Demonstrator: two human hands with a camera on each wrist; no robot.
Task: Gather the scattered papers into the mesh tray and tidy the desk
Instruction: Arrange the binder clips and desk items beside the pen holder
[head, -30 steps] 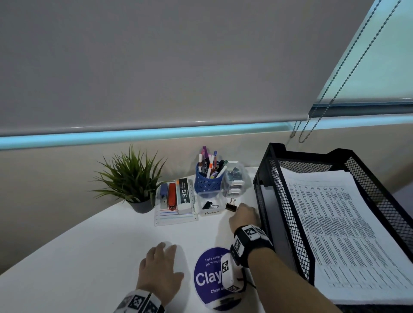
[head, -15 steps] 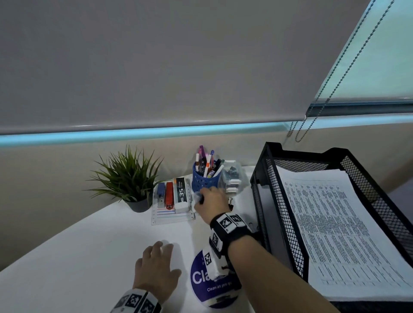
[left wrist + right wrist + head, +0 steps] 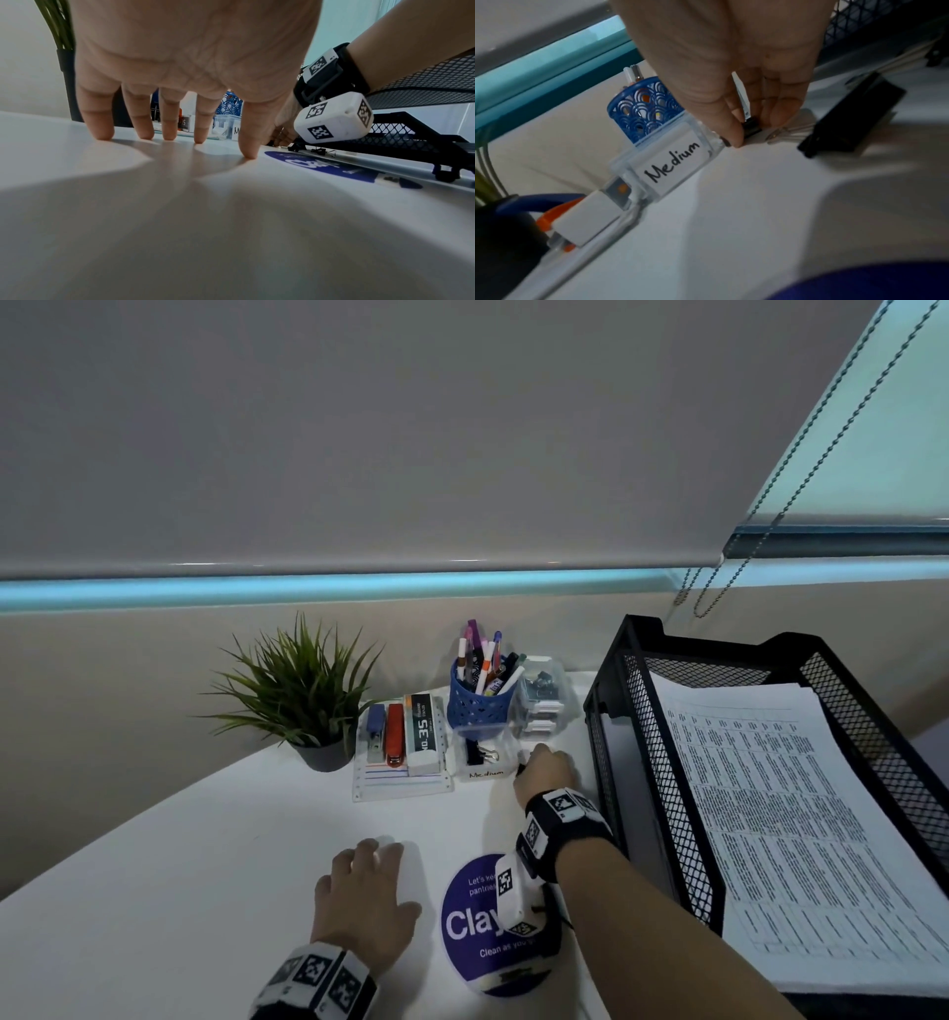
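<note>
Our right hand [image 3: 731,67] pinches a small black binder clip [image 3: 751,127] between thumb and fingertips, low on the white desk [image 3: 205,855] just beside the clear box labelled "Medium" [image 3: 672,160]; a larger black binder clip [image 3: 852,125] lies near it. Our left hand [image 3: 359,901] rests with fingers [image 3: 169,119] spread and straight, tips on the desk, holding nothing. The papers [image 3: 780,814] lie stacked in the black mesh tray [image 3: 642,726] to the right
</note>
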